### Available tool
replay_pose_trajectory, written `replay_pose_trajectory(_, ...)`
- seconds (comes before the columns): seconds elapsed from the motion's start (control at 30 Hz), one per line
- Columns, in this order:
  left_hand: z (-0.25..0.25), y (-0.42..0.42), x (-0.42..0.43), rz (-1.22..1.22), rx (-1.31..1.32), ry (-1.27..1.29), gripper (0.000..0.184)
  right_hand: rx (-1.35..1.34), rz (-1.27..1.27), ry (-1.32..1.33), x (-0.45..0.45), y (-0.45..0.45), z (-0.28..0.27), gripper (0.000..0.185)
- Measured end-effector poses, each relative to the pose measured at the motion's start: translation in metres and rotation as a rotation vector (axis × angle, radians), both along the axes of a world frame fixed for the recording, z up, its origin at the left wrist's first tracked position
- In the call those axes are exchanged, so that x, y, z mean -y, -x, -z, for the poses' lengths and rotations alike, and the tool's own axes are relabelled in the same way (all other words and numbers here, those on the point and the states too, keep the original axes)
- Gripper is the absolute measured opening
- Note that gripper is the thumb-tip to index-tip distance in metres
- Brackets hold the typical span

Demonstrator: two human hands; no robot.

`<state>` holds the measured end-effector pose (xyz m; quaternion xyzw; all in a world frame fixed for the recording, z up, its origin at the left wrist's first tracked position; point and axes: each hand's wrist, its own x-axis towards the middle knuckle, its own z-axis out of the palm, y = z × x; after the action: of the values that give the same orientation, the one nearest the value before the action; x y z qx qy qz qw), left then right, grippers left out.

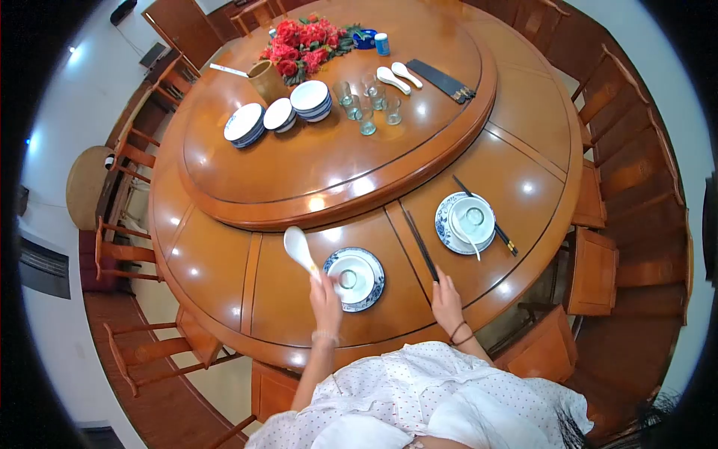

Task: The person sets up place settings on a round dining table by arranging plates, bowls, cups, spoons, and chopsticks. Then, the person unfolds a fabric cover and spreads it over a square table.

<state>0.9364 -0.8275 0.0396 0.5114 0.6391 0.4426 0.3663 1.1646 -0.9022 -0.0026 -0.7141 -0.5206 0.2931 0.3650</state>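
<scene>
My left hand [326, 301] is closed around the handle of a white soup spoon [298, 245], its bowl pointing away from me over the table. Just right of that hand lies a blue-and-white plate [378, 272] with a white bowl [363, 292] and a small glass [348, 279] stacked on it. My right hand [446, 301] grips the near end of dark chopsticks [420, 245], which slant away to the left. Farther right, a second plate [444, 233] carries a bowl [486, 217], a glass [474, 216] and a spoon [473, 247], with chopsticks [505, 238] beside it.
On the raised turntable [247, 183] stand stacked bowls [310, 97], several glasses [366, 114], two white spoons [393, 80], a row of dark chopsticks [441, 80], a bamboo-coloured holder [267, 82] and red flowers [303, 43]. Wooden chairs [591, 269] surround the round table [217, 280].
</scene>
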Motion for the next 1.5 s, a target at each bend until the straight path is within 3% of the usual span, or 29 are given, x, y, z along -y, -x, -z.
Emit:
replay_pose_trajectory(0.07,0.002,-0.036,-0.056,-0.037,0.291,-0.028,0.029,0.031,0.028,-0.094,0.001,-0.014,0.010,0.038)
replay_pose_trajectory(0.13,0.030,-0.049,-0.109,0.132,0.314,0.136,0.031,-0.076,0.032,-0.084,-0.002,-0.026,-0.006,0.038)
replay_pose_trajectory(0.2,0.081,-0.068,-0.157,0.063,0.232,0.071,0.032,-0.087,0.033,-0.067,-0.008,-0.033,-0.014,0.038)
replay_pose_trajectory(0.27,0.131,-0.086,-0.192,-0.088,0.343,0.031,0.035,-0.124,0.066,-0.054,-0.010,-0.038,-0.014,0.039)
replay_pose_trajectory(0.37,0.105,-0.108,-0.195,-0.117,0.194,0.051,0.035,-0.139,0.087,-0.017,-0.012,-0.047,-0.002,0.039)
replay_pose_trajectory(0.47,0.115,-0.115,-0.205,-0.274,0.243,-0.072,0.034,-0.155,0.088,0.047,-0.023,-0.052,0.008,0.039)
replay_pose_trajectory(0.6,0.123,-0.125,-0.208,-0.402,0.341,-0.135,0.038,-0.044,-0.017,-0.088,-0.058,-0.063,0.003,0.039)
replay_pose_trajectory(0.67,0.100,-0.137,-0.205,-0.500,-0.061,-0.095,0.036,-0.039,-0.082,-0.071,-0.082,-0.073,-0.008,0.040)
replay_pose_trajectory(0.7,0.103,-0.136,-0.208,-0.508,-0.091,-0.070,0.035,0.067,-0.050,-0.229,-0.094,-0.076,-0.011,0.040)
replay_pose_trajectory(0.73,0.106,-0.135,-0.211,-0.503,-0.087,-0.057,0.035,0.074,-0.047,-0.217,-0.104,-0.081,-0.018,0.040)
replay_pose_trajectory(0.8,0.117,-0.127,-0.214,-0.510,0.000,-0.096,0.036,-0.150,0.098,-0.032,-0.118,-0.089,-0.035,0.039)
replay_pose_trajectory(0.87,0.134,-0.116,-0.217,-0.515,0.103,-0.155,0.038,-0.127,0.159,-0.190,-0.129,-0.095,-0.037,0.031)
replay_pose_trajectory(0.9,0.132,-0.113,-0.217,-0.536,0.026,-0.138,0.024,-0.128,0.168,-0.171,-0.132,-0.098,-0.040,0.029)
replay_pose_trajectory(0.97,0.115,-0.109,-0.213,-0.550,0.013,-0.128,0.051,-0.129,0.175,-0.151,-0.134,-0.103,-0.040,0.028)
replay_pose_trajectory(1.0,0.111,-0.106,-0.212,-0.553,0.012,-0.127,0.051,-0.129,0.169,-0.145,-0.133,-0.106,-0.037,0.027)
replay_pose_trajectory(1.1,0.112,-0.085,-0.214,-0.479,0.341,-0.218,0.050,-0.181,0.146,-0.111,-0.130,-0.114,-0.028,0.027)
replay_pose_trajectory(1.23,0.108,-0.047,-0.204,-0.477,0.286,-0.270,0.052,-0.276,0.082,-0.076,-0.133,-0.114,-0.010,0.028)
replay_pose_trajectory(1.3,0.085,-0.034,-0.184,-0.472,-0.047,-0.280,0.027,-0.303,0.051,-0.080,-0.144,-0.112,-0.005,0.027)
replay_pose_trajectory(1.33,0.072,-0.033,-0.178,-0.468,-0.213,-0.279,0.030,-0.264,0.056,-0.108,-0.153,-0.109,-0.008,0.026)
replay_pose_trajectory(1.37,0.057,-0.046,-0.179,-0.422,-0.047,-0.367,0.028,-0.307,0.027,-0.124,-0.167,-0.117,-0.015,0.026)
replay_pose_trajectory(1.5,0.022,-0.073,-0.189,-0.164,0.144,-0.377,0.025,-0.325,-0.008,-0.169,-0.205,-0.104,-0.024,0.027)
